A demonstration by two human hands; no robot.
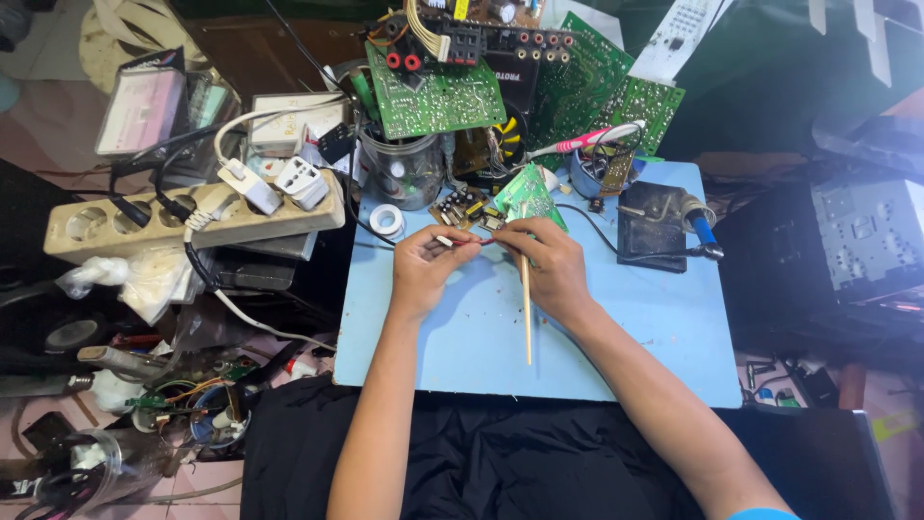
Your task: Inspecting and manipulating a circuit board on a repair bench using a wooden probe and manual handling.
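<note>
Red wire — pinched between both hands' fingers (mid-mat).

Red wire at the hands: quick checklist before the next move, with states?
1. Left hand pinching red wire: ok.
2. Right hand on the wire's other end: ok.
3. Wooden stick held under the right hand, its free end over the blue mat: ok.
4. Small board within reach behind the hands: ok.
5. Soldering iron parked on its stand: ok.
6. Wire end stripped: cannot tell.
</note>
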